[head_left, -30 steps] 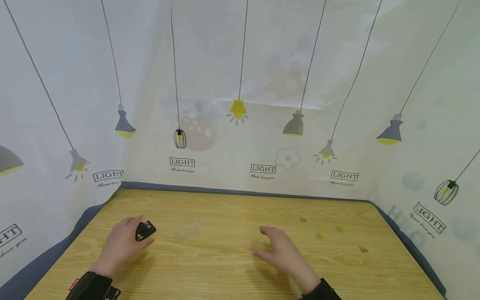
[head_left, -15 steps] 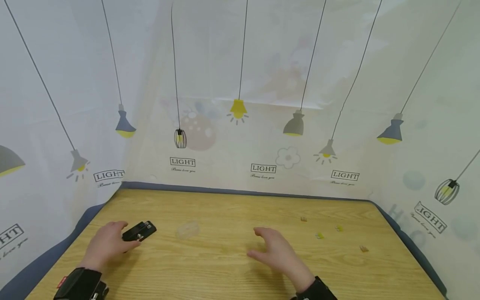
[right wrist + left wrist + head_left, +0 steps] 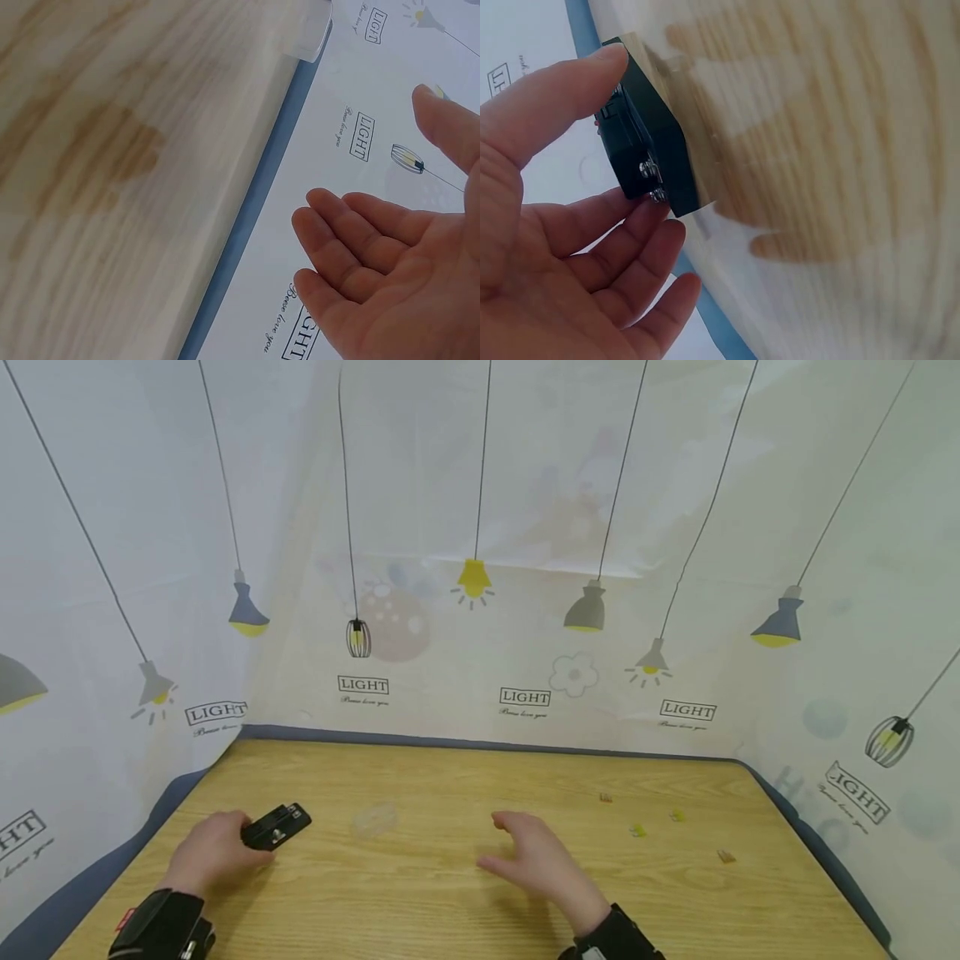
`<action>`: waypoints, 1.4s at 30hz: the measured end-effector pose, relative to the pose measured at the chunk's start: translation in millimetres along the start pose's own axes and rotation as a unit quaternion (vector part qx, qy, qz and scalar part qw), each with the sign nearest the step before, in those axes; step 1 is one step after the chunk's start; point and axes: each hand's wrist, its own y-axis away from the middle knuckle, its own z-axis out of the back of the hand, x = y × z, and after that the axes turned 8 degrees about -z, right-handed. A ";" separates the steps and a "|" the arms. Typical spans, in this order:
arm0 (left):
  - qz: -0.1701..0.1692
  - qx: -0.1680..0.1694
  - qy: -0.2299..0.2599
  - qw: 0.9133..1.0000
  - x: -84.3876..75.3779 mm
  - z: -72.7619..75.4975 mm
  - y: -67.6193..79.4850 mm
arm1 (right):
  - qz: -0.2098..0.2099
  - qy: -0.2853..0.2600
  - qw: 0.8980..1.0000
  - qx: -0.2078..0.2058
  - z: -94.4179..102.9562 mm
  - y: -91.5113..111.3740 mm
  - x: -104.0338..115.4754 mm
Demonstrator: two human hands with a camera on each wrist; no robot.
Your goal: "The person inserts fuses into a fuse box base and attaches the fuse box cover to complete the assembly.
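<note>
A small black block-shaped device (image 3: 277,827) with metal screws and small white print lies on the left of the wooden table. My left hand (image 3: 213,852) holds its near-left end. In the left wrist view, the thumb (image 3: 577,86) lies on one end of the black device (image 3: 656,124), and curled fingers (image 3: 634,240) meet the other end. Its underside is hidden. Near the table's middle, my right hand (image 3: 536,864) hovers with fingers apart and nothing in its grasp. The right wrist view shows that hand (image 3: 397,262) bare-palmed, its fingers slightly bent.
A clear, flat plastic piece (image 3: 375,820) lies right of the black device. Several tiny pieces are scattered at the right, among them a yellow one (image 3: 637,832) and an orange-brown one (image 3: 726,857). A printed white curtain (image 3: 450,710) encloses the wooden table (image 3: 420,910).
My left hand has drawn back leftward along the black device, uncovering more of it, then settled at its near end. The device stays in place. My right hand has drifted slightly left.
</note>
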 end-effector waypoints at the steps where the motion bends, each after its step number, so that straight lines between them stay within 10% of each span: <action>1: 0.001 0.000 0.000 1.000 0.1 -0.4 -0.4 | -0.001 0.001 1.000 0.000 -0.3 -0.2 0.5; 30: -0.002 -0.012 0.004 1.000 6.7 -1.1 -8.1 | 0.000 -0.015 1.000 0.013 -11.4 -10.9 17.1; 42: -0.041 -0.050 0.030 0.997 -15.9 14.0 2.2 | 0.011 -0.014 1.000 0.005 -15.6 -16.6 24.4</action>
